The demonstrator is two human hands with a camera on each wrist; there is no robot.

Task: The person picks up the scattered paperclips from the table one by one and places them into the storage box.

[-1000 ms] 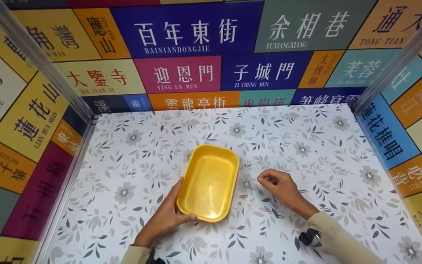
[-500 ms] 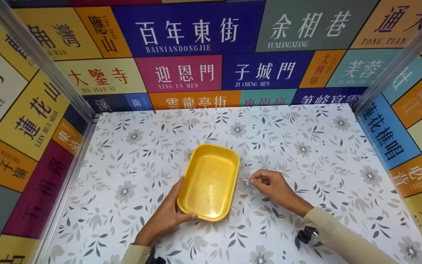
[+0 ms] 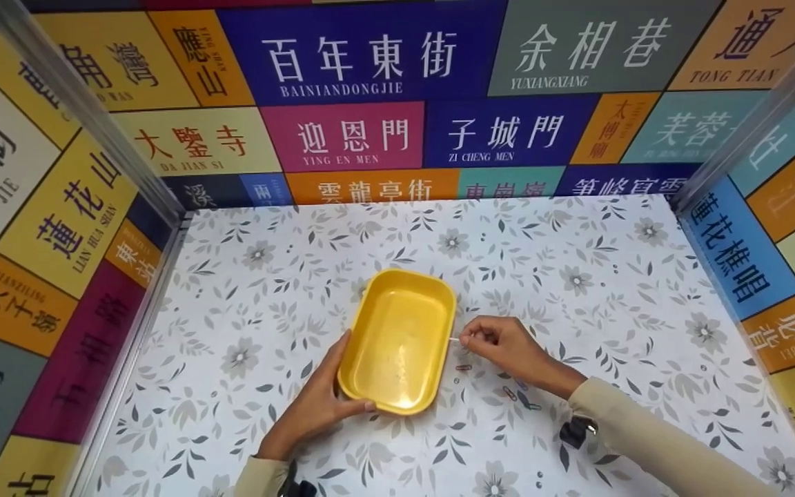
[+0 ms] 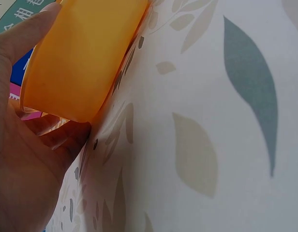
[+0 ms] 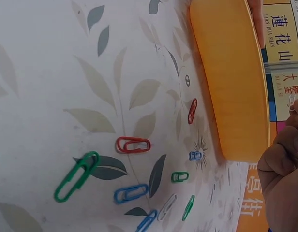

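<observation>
My left hand (image 3: 318, 404) grips a yellow plastic box (image 3: 397, 345) at its near left corner, thumb over the rim and fingers along the outer wall, as the left wrist view also shows. Only a glossy bare floor shows inside the box. Between thumb and fingertips, my right hand (image 3: 518, 355) pinches a small white paper clip (image 5: 292, 102), just outside the box's right rim. Below that hand lie loose paper clips: red (image 5: 133, 145), green (image 5: 77, 176), blue (image 5: 131, 194) and several others, clearest in the right wrist view.
A white tabletop (image 3: 266, 442) with a grey leaf-and-flower print lies under everything. Panels of colourful street-name signs (image 3: 349, 138) wall in the back and both sides, with clear strips (image 3: 156, 186) at the corners. Another red clip (image 3: 464, 367) lies close to the box.
My right hand has moved left toward the box with the white paper clip, which has come into sight at its fingertips. The left hand and the box stay in place.
</observation>
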